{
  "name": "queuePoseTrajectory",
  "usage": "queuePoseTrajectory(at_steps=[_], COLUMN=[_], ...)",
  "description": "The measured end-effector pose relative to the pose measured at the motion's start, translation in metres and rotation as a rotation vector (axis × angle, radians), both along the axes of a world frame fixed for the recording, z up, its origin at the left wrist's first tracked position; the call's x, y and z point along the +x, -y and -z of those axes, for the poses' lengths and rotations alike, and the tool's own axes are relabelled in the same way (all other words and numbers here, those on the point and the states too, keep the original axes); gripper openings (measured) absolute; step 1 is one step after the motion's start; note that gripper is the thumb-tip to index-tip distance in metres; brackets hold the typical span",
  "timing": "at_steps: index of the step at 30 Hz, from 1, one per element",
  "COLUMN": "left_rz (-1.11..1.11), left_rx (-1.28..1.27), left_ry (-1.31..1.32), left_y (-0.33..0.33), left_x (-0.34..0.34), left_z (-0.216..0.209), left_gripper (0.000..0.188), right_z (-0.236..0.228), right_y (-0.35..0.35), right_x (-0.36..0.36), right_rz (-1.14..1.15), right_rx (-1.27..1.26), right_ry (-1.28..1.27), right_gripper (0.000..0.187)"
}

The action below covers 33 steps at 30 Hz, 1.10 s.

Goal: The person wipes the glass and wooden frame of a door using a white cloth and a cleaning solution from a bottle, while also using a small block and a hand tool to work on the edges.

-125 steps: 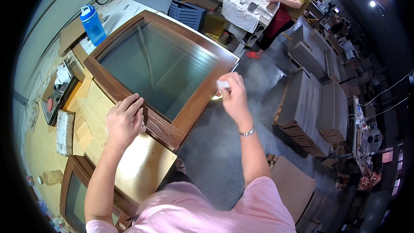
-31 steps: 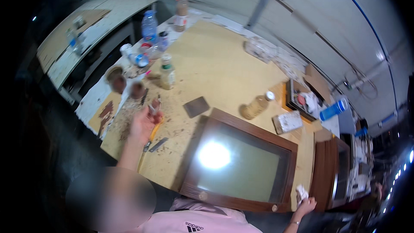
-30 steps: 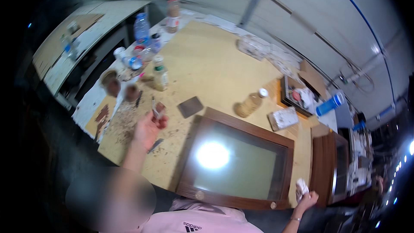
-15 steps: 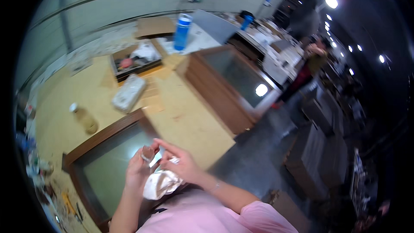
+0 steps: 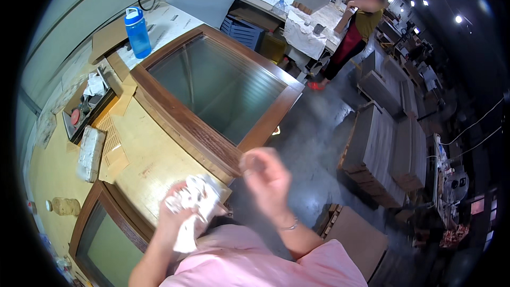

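My left hand [image 5: 174, 210] is closed around a crumpled white cloth [image 5: 197, 202], which hangs down in front of my pink shirt. To its right, my right hand [image 5: 268, 180] is raised near the front corner of a brown wooden frame with a glass pane [image 5: 218, 85]. Its fingers are curled and blurred, with something small and brownish between them that I cannot make out. A second wooden-framed glass panel [image 5: 101, 234] lies at the lower left, beside my left forearm. A pale wrapped block [image 5: 91, 154] rests on the yellowish tabletop [image 5: 146, 157].
A blue bottle [image 5: 138, 34] stands behind the larger frame. Left of it are an open box of odds and ends [image 5: 87, 103] and a jar lying on its side [image 5: 64, 206]. Another person [image 5: 358, 37] stands at a far bench. Stacked panels [image 5: 372, 149] fill the floor at right.
My view has swung right toward the larger frame. My hands have moved apart: the cloth is now in my left hand, and my right hand has moved out to the frame's corner.
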<state>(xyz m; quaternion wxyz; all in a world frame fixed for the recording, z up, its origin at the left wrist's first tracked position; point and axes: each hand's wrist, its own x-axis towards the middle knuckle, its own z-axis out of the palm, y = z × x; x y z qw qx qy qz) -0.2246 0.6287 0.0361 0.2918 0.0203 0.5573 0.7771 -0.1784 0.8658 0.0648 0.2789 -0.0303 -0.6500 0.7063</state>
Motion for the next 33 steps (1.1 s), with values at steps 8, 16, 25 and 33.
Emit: queuePoseTrajectory(at_steps=[8, 16, 25, 33], left_rz=[0.078, 0.018, 0.004, -0.012], left_rx=[-0.741, -0.977, -0.994, -0.997], left_ry=[-1.085, -1.285, -1.229, -1.214], left_y=[-0.105, -0.119, -0.123, -0.123], left_x=[-0.120, -0.127, -0.124, -0.125], left_z=[-0.048, -0.007, -0.011, -0.007], left_gripper=[0.054, 0.043, 0.043, 0.043], right_z=[0.022, 0.024, 0.029, 0.019], right_y=[-0.102, -0.098, -0.098, -0.111], right_x=[0.006, -0.010, -0.020, -0.023], right_rz=[0.392, 0.124, 0.055, 0.051], right_rx=[0.676, 0.872, 0.913, 0.904], right_ry=[0.139, 0.036, 0.037, 0.004], right_gripper=[0.038, 0.041, 0.039, 0.040])
